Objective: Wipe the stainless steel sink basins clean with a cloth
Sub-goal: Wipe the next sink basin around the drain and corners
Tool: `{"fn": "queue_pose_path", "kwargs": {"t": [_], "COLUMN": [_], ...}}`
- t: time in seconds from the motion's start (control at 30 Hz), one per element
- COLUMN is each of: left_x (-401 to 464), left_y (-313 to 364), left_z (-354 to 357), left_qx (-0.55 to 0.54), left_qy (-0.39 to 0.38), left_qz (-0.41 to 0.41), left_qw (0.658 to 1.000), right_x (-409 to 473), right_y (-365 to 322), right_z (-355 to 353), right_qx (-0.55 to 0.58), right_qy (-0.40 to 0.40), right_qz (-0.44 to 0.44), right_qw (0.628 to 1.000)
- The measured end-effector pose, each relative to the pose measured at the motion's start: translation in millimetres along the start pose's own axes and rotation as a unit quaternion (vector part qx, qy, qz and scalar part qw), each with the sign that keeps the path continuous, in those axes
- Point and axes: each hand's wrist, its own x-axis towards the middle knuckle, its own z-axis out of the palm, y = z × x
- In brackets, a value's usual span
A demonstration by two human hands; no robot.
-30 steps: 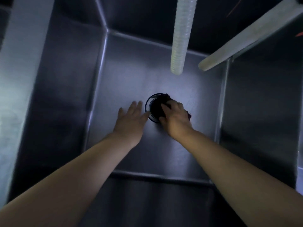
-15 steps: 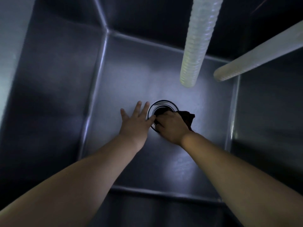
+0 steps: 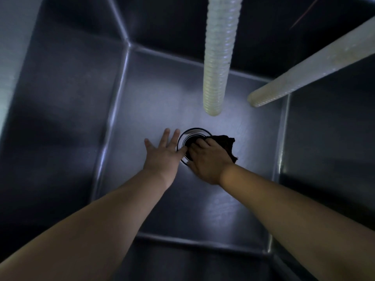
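- I have the right hand [image 3: 209, 161] just right of frame centre, fingers curled over the dark cloth [image 3: 225, 144], pressing it onto the drain ring [image 3: 192, 131] at the middle of the basin floor [image 3: 154, 102]; a loose flap of cloth sticks out to the upper right of the knuckles.
- My left hand [image 3: 162, 153] lies flat beside it, fingers straight and spread, holding nothing, its thumb tip touching the ring's left edge.
- As I judge it, the step is cleaning round the drain. I would keep the cloth bunched under the fingertips, follow the ring's curve with firm pressure, and keep the loose flap out of the opening.
- The left palm makes a good brace; I would keep it planted clear of the cloth's path.
- The steel floor shines bright at centre and falls dark toward the basin walls [image 3: 67, 110] at left and right, so streaks there are hard for me to judge.
- Two pale ribbed hoses hang in: one hose [image 3: 219, 57] from top centre, another hose [image 3: 304, 72] slanting in from the upper right. Both end above the floor, well clear of my hands.
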Motion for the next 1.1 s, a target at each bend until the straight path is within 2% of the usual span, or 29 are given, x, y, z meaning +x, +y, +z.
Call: {"fn": "queue_pose_path", "kwargs": {"t": [0.1,0.23,0.3,0.43,0.53,0.77,0.97,1.1], "left_x": [1,1,1,2,2,3,3,2], "left_y": [0,-2,-1,-1,-1,1,1,1], "left_z": [-2,-2,-1,-1,-2,-6,-3,-4], "left_qx": [0.006,0.006,0.012,0.015,0.021,0.035,0.05,0.047], "left_qy": [-0.007,-0.017,-0.019,-0.019,-0.019,-0.041,-0.039,-0.033], "left_qz": [0.005,0.006,0.004,-0.002,0.0,-0.003,-0.002,-0.001], "left_qw": [1.0,1.0,1.0,1.0,1.0,0.999,0.998,0.998], "right_x": [1,10,12,9,6,3,-5,-32], "right_y": [-6,-11,-9,0,2,-2,1,-1], "right_z": [-1,-2,-2,3,6,14,18,37], "right_qx": [-0.059,-0.063,-0.032,0.103,0.145,0.075,0.072,0.074], "right_qy": [-0.026,-0.029,-0.009,0.058,0.068,0.069,0.098,0.182], "right_qz": [0.03,0.055,0.058,0.071,0.057,0.037,0.043,0.064], "right_qw": [0.997,0.996,0.998,0.99,0.985,0.994,0.992,0.978]}}
